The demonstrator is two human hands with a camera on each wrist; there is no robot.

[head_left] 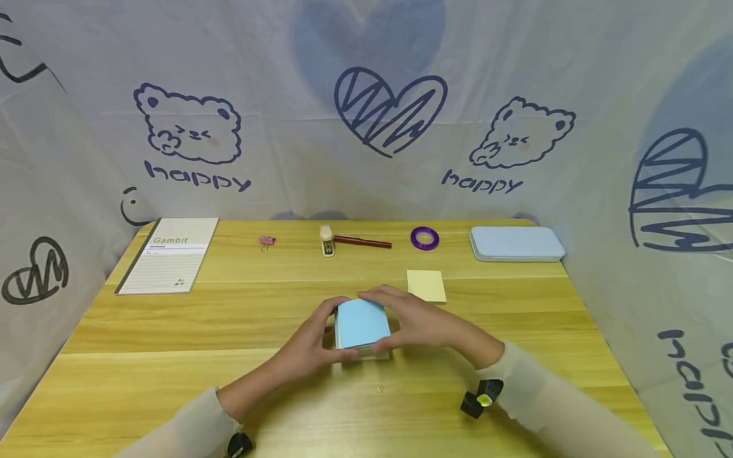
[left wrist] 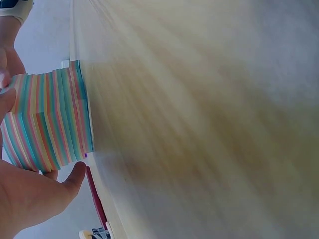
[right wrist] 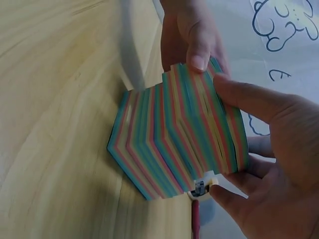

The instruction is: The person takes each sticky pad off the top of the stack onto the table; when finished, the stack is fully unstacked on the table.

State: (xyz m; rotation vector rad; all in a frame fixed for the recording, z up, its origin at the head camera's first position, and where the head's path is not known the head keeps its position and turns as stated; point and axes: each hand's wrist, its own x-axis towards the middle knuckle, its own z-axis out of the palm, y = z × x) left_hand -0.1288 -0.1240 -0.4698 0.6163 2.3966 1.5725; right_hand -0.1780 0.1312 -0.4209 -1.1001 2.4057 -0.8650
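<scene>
Left hand (head_left: 309, 343) and right hand (head_left: 420, 321) are both clamped on one tall stack, thumbs on its near side and the other fingers reaching round to the far side. Beneath them spreads the worktop (head_left: 172, 331); the stack of coloured notes (head_left: 362, 321), blue on top, is about midway between its left and right edges. Both wrist views show layers stepping in and out of line, and whether the base fully touches the worktop is hard to tell. The biggest risk seems to be shear: if one hand squeezes or lifts harder than the other, the uneven blocks could slide over one another and the lower ones drop away. Smaller is the danger to the pale yellow pad (head_left: 426, 286), just beyond the right hand toward the far edge, which a forward swing of the knuckles could knock askew.
</scene>
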